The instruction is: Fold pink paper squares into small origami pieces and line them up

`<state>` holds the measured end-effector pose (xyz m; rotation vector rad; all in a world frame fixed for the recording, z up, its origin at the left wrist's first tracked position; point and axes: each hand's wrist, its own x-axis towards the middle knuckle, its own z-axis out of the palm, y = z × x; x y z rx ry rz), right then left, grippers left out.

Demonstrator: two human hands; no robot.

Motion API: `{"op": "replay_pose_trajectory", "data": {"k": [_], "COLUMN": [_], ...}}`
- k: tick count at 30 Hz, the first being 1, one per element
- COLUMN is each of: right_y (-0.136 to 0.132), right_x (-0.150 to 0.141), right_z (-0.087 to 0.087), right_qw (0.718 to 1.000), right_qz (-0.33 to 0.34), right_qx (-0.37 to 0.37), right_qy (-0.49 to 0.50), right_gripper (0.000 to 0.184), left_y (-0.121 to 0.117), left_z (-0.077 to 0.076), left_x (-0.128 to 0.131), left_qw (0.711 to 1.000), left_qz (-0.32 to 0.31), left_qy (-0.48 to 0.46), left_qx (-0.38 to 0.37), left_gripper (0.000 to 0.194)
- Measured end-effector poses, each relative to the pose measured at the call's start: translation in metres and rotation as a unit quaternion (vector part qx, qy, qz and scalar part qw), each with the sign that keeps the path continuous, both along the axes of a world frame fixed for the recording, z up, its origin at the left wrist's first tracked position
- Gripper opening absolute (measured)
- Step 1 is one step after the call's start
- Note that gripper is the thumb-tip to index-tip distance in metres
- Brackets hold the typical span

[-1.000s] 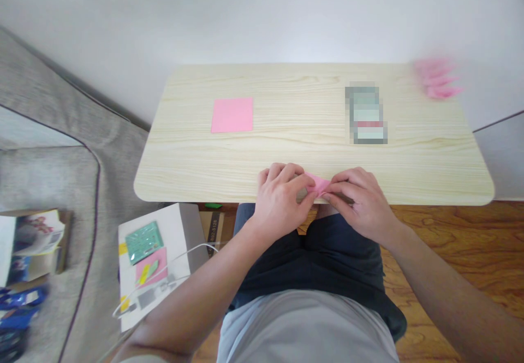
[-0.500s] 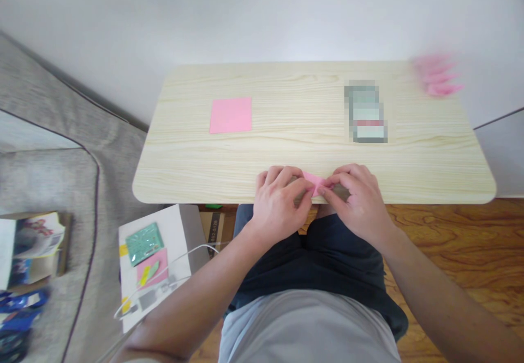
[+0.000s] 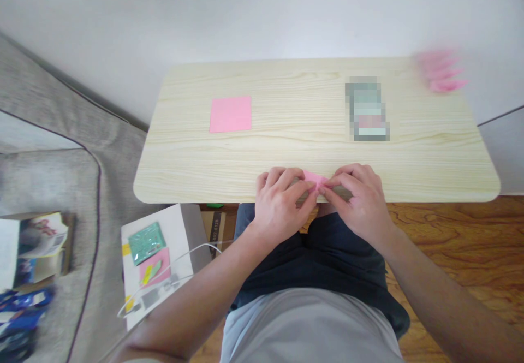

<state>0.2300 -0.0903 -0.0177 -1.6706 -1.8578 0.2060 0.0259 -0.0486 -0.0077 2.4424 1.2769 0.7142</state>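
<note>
A small folded piece of pink paper [image 3: 313, 178] is pinched between my two hands at the table's front edge. My left hand [image 3: 282, 199] grips its left side with thumb and forefinger, the other fingers curled over the tabletop. On the right side, my right hand [image 3: 358, 199] pinches the paper between thumb and fingertips. Both hands nearly meet, and they cover much of the paper, so its exact folds cannot be made out. Farther back on the left lies a flat pink paper square [image 3: 230, 114].
A blurred-out phone-like object [image 3: 367, 109] lies right of centre on the wooden table [image 3: 295, 128]. Pink folded pieces [image 3: 441, 72] sit at the back right corner. Left below, a white box [image 3: 172, 221] carries a green packet [image 3: 146, 243], papers and a white cable [image 3: 184, 255].
My fingertips have drawn slightly closer together on the pink paper. The view has shifted a little; the other things on the table stay in place.
</note>
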Motion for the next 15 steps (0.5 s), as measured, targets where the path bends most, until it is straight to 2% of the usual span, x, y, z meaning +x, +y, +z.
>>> {"op": "replay_pose_trajectory", "data": {"k": [9, 15], "right_y": [-0.0047, -0.0058], "right_x": [0.0, 0.0019], "right_z": [0.0029, 0.0035], "right_qw": [0.999, 0.999], "right_qz": [-0.014, -0.023], "right_qx": [-0.007, 0.003], "right_qy": [0.035, 0.038], "right_gripper": [0.005, 0.01], "left_y": [-0.0008, -0.0005], "left_z": [0.0006, -0.0004], "left_x": [0.0023, 0.0014], "left_qw": [1.0, 1.0], "left_qz": [0.009, 0.005], "left_qy": [-0.001, 0.0], "left_qx": [0.002, 0.003], "left_gripper": [0.016, 0.016]}}
